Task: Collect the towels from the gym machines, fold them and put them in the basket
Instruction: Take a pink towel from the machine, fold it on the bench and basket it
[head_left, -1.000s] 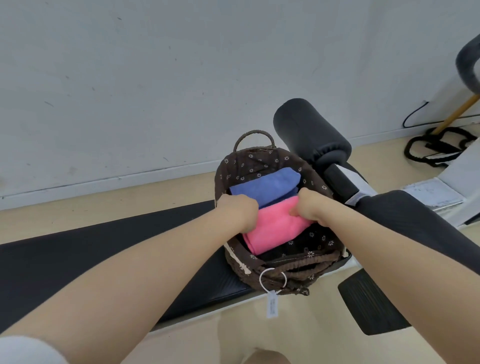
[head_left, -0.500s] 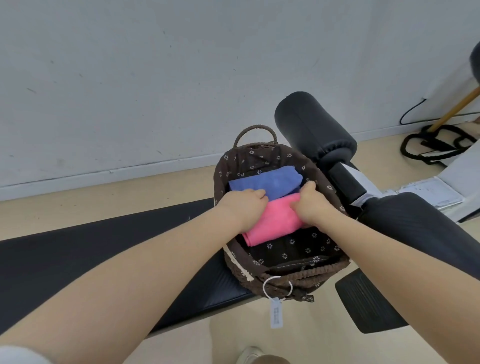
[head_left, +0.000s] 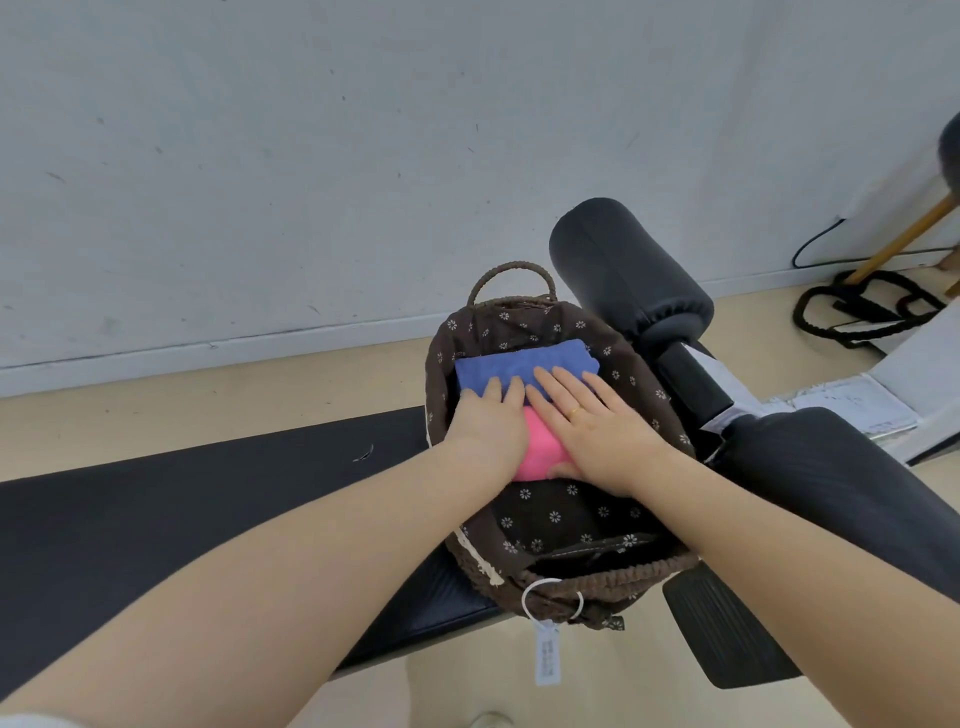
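A brown woven basket (head_left: 587, 582) with a flower-print lining stands on the end of a black padded bench (head_left: 208, 499). Inside it lie a folded blue towel (head_left: 524, 361) at the far end and a folded pink towel (head_left: 540, 449) just in front of it. My left hand (head_left: 488, 423) and my right hand (head_left: 597, 421) rest flat, palms down, side by side on the two towels, fingers stretched onto the blue one. Most of the pink towel is hidden under my hands.
A black foam roller pad (head_left: 628, 270) on its bar rises just right of the basket, with a black seat pad (head_left: 831, 478) and a footplate (head_left: 727, 623) nearer me. A white tag (head_left: 546, 652) hangs from the basket. Black cables (head_left: 862, 306) lie by the wall at right.
My hands have let go of the pink towel's edges and opened flat on top of both towels. The pink towel has settled deeper against the blue one.
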